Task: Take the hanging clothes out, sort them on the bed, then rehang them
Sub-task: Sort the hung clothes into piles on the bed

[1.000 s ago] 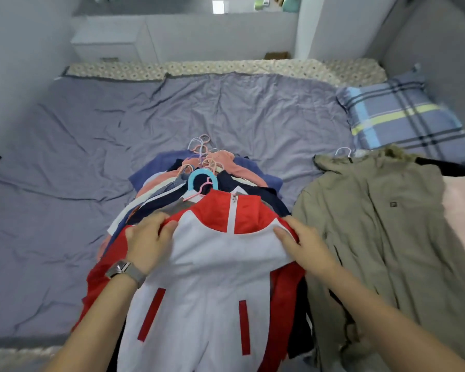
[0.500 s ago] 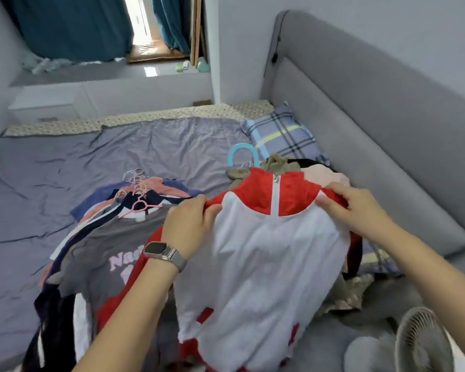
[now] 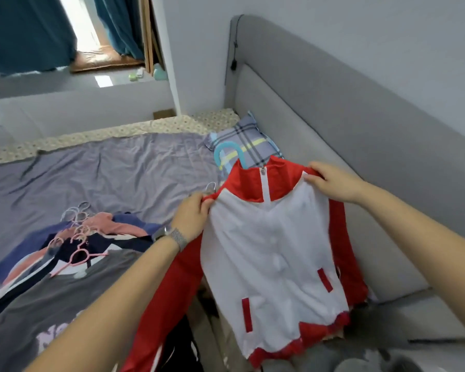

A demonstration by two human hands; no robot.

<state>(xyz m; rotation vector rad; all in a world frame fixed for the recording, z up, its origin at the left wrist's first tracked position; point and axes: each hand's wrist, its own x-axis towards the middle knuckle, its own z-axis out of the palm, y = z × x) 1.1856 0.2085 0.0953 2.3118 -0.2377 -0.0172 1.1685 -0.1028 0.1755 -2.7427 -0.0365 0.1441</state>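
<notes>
Red/white jacket (image 3: 269,237) on blue hanger (image 3: 227,154), held up over bed (image 3: 118,167) nr headboard. Left hand (image 3: 191,210) & right hand (image 3: 330,181) each pinch a shoulder seam. Fabric: light, limp, likely slippery; best gripped at shoulders/hanger.

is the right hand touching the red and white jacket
Touching. The head view shows the right hand pinching the red and white jacket at its shoulder, fingers curled over the fabric edge.
</notes>
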